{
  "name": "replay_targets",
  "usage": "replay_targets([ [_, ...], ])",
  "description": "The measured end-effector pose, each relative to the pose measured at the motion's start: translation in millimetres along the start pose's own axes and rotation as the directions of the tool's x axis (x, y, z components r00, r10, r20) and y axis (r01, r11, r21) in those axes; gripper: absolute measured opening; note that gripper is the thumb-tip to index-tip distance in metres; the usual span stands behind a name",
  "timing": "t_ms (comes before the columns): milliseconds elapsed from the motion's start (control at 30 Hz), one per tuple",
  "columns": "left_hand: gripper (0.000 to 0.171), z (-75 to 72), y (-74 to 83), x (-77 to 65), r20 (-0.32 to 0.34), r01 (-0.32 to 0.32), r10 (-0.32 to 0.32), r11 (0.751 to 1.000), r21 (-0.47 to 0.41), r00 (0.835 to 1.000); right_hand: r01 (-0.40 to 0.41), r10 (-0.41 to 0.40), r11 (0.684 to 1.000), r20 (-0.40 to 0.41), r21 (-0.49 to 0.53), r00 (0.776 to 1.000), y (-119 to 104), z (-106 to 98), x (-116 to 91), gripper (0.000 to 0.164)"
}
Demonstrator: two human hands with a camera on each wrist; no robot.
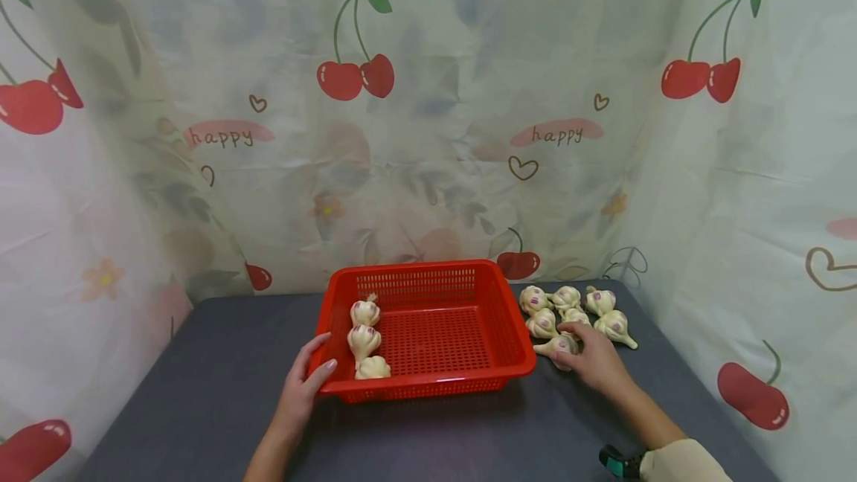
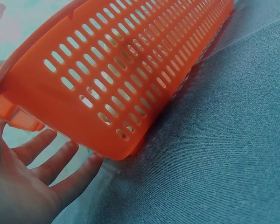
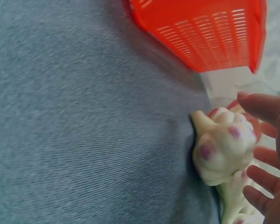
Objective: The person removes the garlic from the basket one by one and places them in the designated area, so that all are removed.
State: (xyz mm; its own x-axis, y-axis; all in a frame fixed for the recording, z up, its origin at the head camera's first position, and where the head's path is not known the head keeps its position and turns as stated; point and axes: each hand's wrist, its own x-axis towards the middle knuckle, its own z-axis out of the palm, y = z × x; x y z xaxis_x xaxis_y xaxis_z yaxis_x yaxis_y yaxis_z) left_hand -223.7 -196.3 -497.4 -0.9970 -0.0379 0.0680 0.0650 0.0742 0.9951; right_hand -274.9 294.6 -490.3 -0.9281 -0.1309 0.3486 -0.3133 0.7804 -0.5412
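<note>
A red plastic basket (image 1: 428,376) with slotted walls stands on the dark table. At its front left corner, my left hand (image 1: 297,385) holds the rim, thumb over the edge; in the left wrist view three fingers (image 2: 60,163) extend loosely beside the basket's wall. Three garlic bulbs (image 1: 364,339) lie in a row along the basket's left side. To the right of the basket, my right hand (image 1: 598,358) is at the nearest garlic bulb (image 3: 224,149), its thumb and fingers spread about it. Whether they touch the bulb I cannot tell.
Several more garlic bulbs (image 1: 541,324) lie grouped on the table (image 1: 221,385) behind and beside my right hand. A patterned curtain (image 1: 428,192) with cherries surrounds the table at the back and sides. A thin dark wire (image 1: 628,265) shows at the back right corner.
</note>
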Motion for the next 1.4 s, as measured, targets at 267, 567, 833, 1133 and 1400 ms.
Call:
replay_targets([
  [267, 0.054, -0.2, 0.6, -0.6, 0.005, 0.004, -0.004, 1.0, -0.004, 1.0, -0.009, 0.01, 0.999, -0.018, 0.031, 1.0, -13, -10, 10, 0.048],
  [567, 0.053, 0.2, 0.8, -1.2, 0.01, 0.003, -0.003, 1.0, -0.015, 1.0, -0.056, 0.067, 0.992, -0.102, 0.115, 0.993, -31, -18, 23, 0.044],
  [833, 0.051, 0.4, 2.2, -1.3, 0.0, -0.005, 0.005, 1.0, -0.013, 1.0, -0.007, 0.034, 0.971, -0.111, 0.237, 0.993, -57, -22, 41, 0.04],
  [1133, 0.05, -0.7, -0.1, -1.5, -0.001, -0.03, 0.03, 0.999, -0.013, 1.0, 0.015, -0.008, 0.941, -0.024, 0.337, 1.0, -93, -19, 66, 0.038],
  [1400, 0.05, -1.6, 0.1, -0.7, 0.0, -0.025, 0.025, 1.0, -0.01, 1.0, 0.088, -0.104, 0.927, 0.026, 0.364, 0.994, -126, -11, 92, 0.044],
])
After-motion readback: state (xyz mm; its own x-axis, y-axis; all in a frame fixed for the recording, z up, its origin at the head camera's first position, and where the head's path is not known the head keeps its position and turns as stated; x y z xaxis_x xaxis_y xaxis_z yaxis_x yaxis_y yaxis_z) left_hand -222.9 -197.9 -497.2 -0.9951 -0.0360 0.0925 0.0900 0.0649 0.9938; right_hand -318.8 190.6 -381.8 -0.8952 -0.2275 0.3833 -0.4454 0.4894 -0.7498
